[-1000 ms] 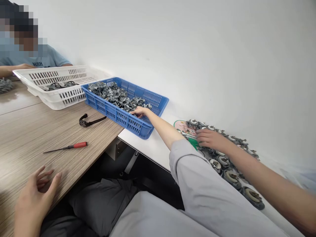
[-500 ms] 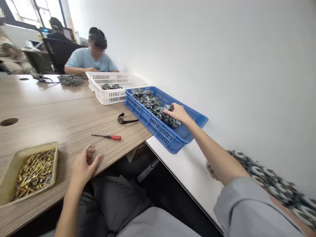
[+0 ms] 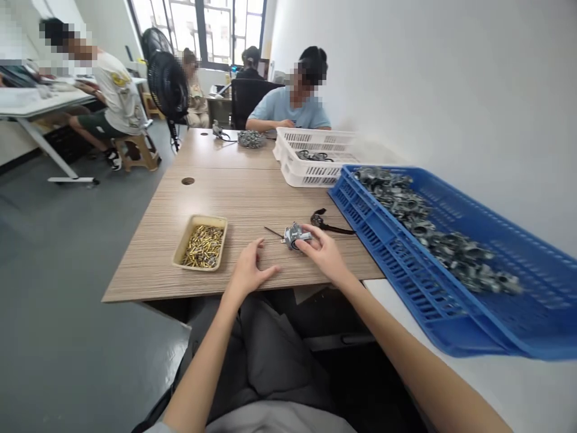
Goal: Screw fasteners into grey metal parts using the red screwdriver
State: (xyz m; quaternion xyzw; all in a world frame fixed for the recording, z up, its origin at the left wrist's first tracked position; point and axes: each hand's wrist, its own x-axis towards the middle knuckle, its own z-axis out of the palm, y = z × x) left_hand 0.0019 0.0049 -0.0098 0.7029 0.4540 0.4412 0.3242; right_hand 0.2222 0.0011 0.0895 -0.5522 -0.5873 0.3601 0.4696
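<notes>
My right hand (image 3: pixel 325 255) is closed around a grey metal casting (image 3: pixel 295 234) with a ring-shaped opening, held just above the table. Behind it lies a screwdriver (image 3: pixel 273 232); only its thin dark shaft shows, and the handle is hidden by the casting. My left hand (image 3: pixel 250 270) is over the table's near edge, thumb and fingers apart, with nothing in it. To its left stands a cream tray (image 3: pixel 177 255) of small brass-coloured screws (image 3: pixel 202 245). A black cable-like part (image 3: pixel 331 227) lies beyond my right hand.
A blue crate (image 3: pixel 387 270) with many grey castings (image 3: pixel 419 222) stands at the right, along the wall. A white crate (image 3: pixel 293 174) is behind it. Across the table (image 3: pixel 225 192) sits a person in a light blue shirt (image 3: pixel 297 108). A black fan (image 3: pixel 167 84) stands at the far left.
My right hand has come out of the blue crate with a grey metal casting and moved left over the table by the screwdriver. My view has turned left.
</notes>
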